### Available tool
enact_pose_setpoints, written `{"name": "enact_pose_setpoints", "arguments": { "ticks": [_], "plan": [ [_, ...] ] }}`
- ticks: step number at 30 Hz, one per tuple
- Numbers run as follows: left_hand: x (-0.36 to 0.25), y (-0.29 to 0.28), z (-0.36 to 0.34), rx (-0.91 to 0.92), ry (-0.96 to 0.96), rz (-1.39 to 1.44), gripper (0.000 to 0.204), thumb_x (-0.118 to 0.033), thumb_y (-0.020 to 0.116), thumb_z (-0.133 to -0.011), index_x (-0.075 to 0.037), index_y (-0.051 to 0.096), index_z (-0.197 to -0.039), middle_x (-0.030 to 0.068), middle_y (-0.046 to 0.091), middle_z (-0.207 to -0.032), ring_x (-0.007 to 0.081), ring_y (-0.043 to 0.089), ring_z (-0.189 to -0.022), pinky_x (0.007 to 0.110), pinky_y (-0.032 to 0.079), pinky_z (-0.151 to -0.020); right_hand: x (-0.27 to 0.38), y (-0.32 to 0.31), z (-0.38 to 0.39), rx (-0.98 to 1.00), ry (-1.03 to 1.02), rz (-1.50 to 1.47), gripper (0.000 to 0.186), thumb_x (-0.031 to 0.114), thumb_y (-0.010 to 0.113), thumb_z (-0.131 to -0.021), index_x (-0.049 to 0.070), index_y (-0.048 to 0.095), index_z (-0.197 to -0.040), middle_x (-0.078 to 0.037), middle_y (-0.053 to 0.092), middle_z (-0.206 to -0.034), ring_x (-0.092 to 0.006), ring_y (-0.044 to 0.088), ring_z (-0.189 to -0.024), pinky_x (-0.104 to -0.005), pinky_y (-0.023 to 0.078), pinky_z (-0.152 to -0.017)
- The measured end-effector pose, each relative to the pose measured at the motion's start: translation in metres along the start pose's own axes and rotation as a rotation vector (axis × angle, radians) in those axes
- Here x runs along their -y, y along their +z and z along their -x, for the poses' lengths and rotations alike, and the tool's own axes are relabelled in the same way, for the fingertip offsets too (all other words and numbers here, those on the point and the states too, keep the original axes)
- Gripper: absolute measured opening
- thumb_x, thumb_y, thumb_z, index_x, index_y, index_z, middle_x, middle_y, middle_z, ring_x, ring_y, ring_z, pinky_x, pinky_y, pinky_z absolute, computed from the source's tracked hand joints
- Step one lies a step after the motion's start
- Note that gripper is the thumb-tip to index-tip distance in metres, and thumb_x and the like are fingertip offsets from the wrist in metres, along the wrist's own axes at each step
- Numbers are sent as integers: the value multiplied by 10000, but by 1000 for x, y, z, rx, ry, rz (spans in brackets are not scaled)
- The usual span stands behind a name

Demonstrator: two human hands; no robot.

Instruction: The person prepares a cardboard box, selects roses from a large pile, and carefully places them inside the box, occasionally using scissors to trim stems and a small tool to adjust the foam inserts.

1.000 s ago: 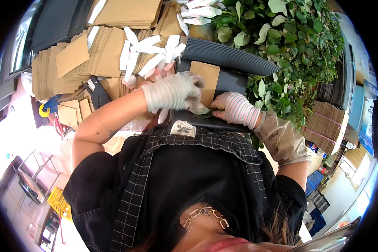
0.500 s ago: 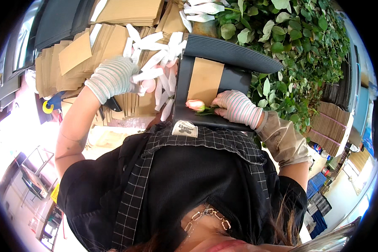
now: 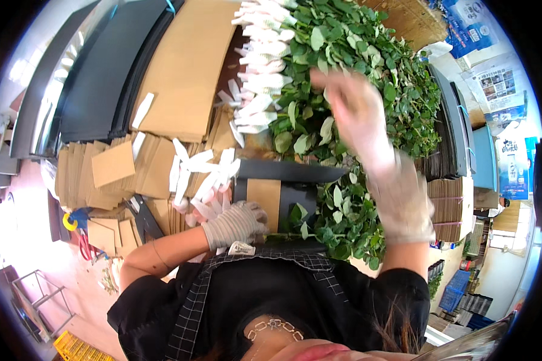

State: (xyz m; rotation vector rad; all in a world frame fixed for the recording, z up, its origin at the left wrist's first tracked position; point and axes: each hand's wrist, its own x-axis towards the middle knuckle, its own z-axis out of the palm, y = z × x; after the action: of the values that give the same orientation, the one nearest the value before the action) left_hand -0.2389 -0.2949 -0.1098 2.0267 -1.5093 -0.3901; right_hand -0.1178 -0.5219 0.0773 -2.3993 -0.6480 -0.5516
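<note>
My left hand [image 3: 238,222], in a striped knit glove, is curled over the left end of a rose [image 3: 298,218] lying on a black sheet [image 3: 295,201]. Its leafy stem points right; the bloom is hidden under the glove. A tan cardboard strip [image 3: 264,195] lies across the sheet just above the fingers. My right hand [image 3: 352,105], gloved too, is raised over a thick pile of leafy stems [image 3: 367,54]. Motion smears its fingers, so I cannot tell whether they hold anything. White foam net sleeves [image 3: 193,168] lie loose beside my left hand.
At the far middle, several white-sleeved blooms [image 3: 262,66] line the pile's left side. Brown cardboard sheets [image 3: 183,66] and black sheets [image 3: 111,66] are stacked at the back left, with smaller cardboard pieces [image 3: 84,174] in front. Red-handled scissors [image 3: 84,243] are at the left. Bundled cardboard [image 3: 448,210] stands right.
My left hand has moved from the loose foam sleeves onto the rose's bloom end. My right hand has left the rose and swung up and away over the leafy pile. The view has shifted too.
</note>
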Motion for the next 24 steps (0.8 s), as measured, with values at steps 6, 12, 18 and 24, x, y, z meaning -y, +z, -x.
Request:
{"name": "enact_pose_setpoints", "arguments": {
  "ticks": [6, 12, 18, 24],
  "plan": [
    [5, 4, -5, 110, -40, -71, 278, -266, 636, -704, -298, 657, -978, 5, 565, -1027, 240, 515, -1039, 418, 430, -835, -104, 72, -131, 341, 522, 698, 440, 397, 453, -899, 66, 604, -1146, -145, 518, -1259, -280, 506, -1151, -384, 403, -980],
    [-11, -11, -10, 310, -233, -106, 286, -372, 628, -766, -311, 643, -1045, 14, 575, -1049, 253, 508, -1045, 431, 417, -834, -78, -5, -118, 356, 268, 393, 376, 367, 501, -896, 39, 632, -1025, -173, 642, -984, -274, 621, -889, -376, 483, -823],
    [-9, -3, -10, 302, -202, -32, 271, -352, 583, -825, -224, 646, -1056, 135, 634, -819, 314, 617, -734, 414, 482, -644, -21, -197, 36, -271, 240, 544, 306, 295, 510, -903, 53, 633, -1042, -114, 663, -868, -212, 639, -781, -336, 508, -713],
    [-26, -36, 2, 205, -232, -23, 287, -254, 538, -856, -223, 617, -1130, 149, 637, -757, 327, 622, -689, 436, 480, -646, 49, -171, 115, -257, 168, 317, 265, 249, 532, -900, 72, 632, -1070, -89, 666, -839, -186, 642, -706, -304, 519, -611]
  ]
}}
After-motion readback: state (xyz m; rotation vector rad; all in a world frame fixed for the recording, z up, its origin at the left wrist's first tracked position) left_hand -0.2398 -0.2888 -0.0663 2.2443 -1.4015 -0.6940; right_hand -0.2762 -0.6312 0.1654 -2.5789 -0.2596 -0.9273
